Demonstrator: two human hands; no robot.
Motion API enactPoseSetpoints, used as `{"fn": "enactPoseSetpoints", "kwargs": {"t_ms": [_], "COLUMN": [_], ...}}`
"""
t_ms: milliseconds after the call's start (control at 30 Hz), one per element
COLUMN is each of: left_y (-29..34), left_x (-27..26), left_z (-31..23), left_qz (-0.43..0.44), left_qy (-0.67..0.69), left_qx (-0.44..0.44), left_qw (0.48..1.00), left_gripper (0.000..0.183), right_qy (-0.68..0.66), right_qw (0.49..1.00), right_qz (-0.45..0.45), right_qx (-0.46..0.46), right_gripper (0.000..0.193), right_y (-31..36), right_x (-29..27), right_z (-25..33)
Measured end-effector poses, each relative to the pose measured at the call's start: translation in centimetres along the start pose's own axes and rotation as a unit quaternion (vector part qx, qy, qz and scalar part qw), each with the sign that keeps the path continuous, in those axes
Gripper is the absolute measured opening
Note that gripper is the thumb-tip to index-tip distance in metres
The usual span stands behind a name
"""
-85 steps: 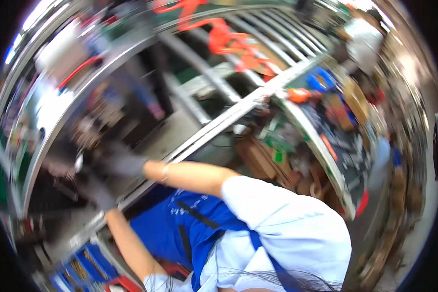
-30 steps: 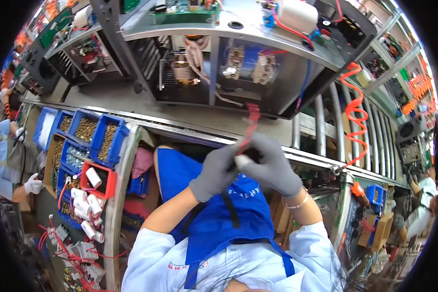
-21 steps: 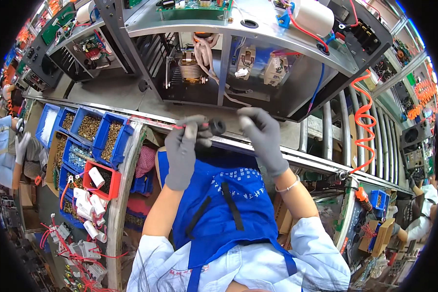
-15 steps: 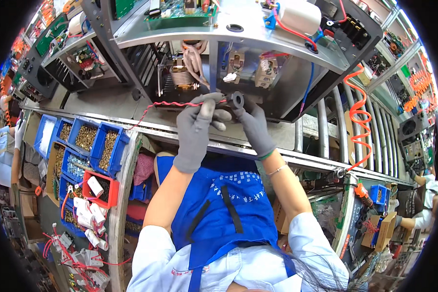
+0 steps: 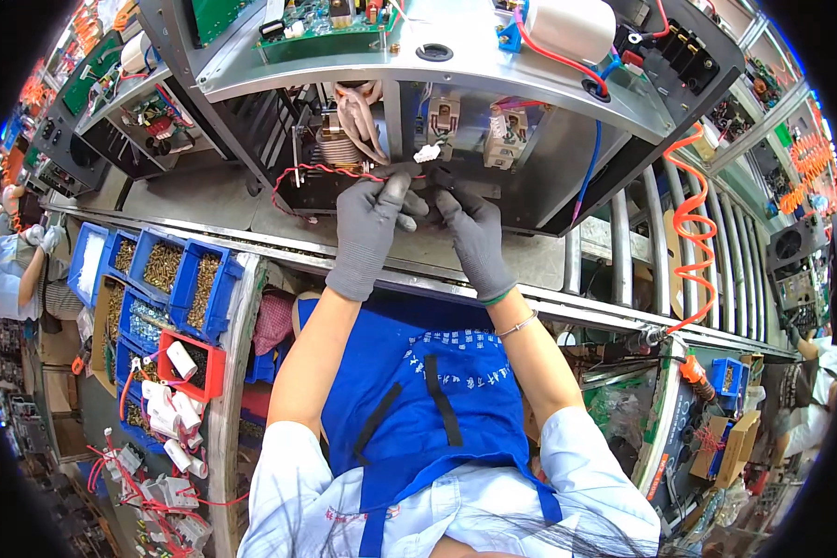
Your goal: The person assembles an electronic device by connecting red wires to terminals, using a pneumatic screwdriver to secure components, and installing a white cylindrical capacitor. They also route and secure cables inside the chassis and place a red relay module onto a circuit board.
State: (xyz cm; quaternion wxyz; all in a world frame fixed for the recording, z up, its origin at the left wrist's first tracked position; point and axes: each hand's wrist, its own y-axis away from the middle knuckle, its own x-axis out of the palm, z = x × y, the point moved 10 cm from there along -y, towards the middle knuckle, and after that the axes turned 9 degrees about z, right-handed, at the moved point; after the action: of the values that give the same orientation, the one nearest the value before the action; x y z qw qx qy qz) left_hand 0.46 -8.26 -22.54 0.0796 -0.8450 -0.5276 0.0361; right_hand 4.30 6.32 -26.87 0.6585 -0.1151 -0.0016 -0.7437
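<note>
Both my hands wear grey gloves and meet in front of an open metal chassis [image 5: 307,70]. Pinched in the fingers of my left hand [image 5: 367,228] is a red twisted wire [image 5: 330,169], which trails off to the left and bends down. My right hand [image 5: 477,237] is closed on a black ring [image 5: 443,177], mostly hidden by the fingers and dark against the chassis. Just beyond the fingertips is a white connector [image 5: 427,152]. Inside the chassis sit a coil [image 5: 337,144] with a thick pale braided lead and two pale blocks, one of them a terminal-like block [image 5: 504,139].
Blue bins [image 5: 205,286] of small metal parts and a red bin [image 5: 216,365] stand at left, near white cylinders [image 5: 163,406]. A roller conveyor [image 5: 620,251] runs to the right under a coiled orange hose [image 5: 693,223]. On the chassis top lies a white cylinder [image 5: 572,30].
My hands have shifted slightly, the right one turning so the black ring no longer shows face-on. The red wire's loose end has moved nearer the chassis.
</note>
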Motion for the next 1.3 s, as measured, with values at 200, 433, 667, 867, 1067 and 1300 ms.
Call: {"fn": "enactPoseSetpoints", "kwargs": {"t_ms": [200,433,667,867,1067,1300], "left_y": [-0.8,0.1,0.5,3.6,9.7,12.9], "left_x": [2.7,0.0,-1.1,-10.4,-19.5,-13.4], "left_z": [-1.3,1.6,0.8,4.7,-2.8,-20.9], "left_qz": [0.051,0.003,-0.024,-0.153,-0.247,-0.303], "left_qy": [-0.023,-0.027,-0.062,0.361,0.287,-0.031], "left_qx": [0.026,-0.009,0.022,0.035,0.164,0.33], "left_qw": [0.998,1.0,0.998,0.919,0.911,0.893], "left_gripper": [0.035,0.035,0.028,0.03,0.032,0.043], "right_qy": [-0.018,0.01,0.03,0.057,0.106,0.287], "right_qw": [1.0,1.0,0.999,0.998,0.991,0.955], "right_qz": [-0.011,0.006,-0.002,-0.006,0.016,0.056], "right_qx": [-0.013,0.01,-0.036,0.02,-0.085,0.056], "right_gripper": [0.033,0.039,0.055,0.035,0.032,0.039], "right_y": [-0.5,-0.1,0.9,-0.4,-1.9,-3.4], "right_x": [-1.2,-0.3,-0.6,-0.3,0.0,-2.2], "right_z": [-1.6,-0.3,1.4,0.5,0.6,-4.6]}}
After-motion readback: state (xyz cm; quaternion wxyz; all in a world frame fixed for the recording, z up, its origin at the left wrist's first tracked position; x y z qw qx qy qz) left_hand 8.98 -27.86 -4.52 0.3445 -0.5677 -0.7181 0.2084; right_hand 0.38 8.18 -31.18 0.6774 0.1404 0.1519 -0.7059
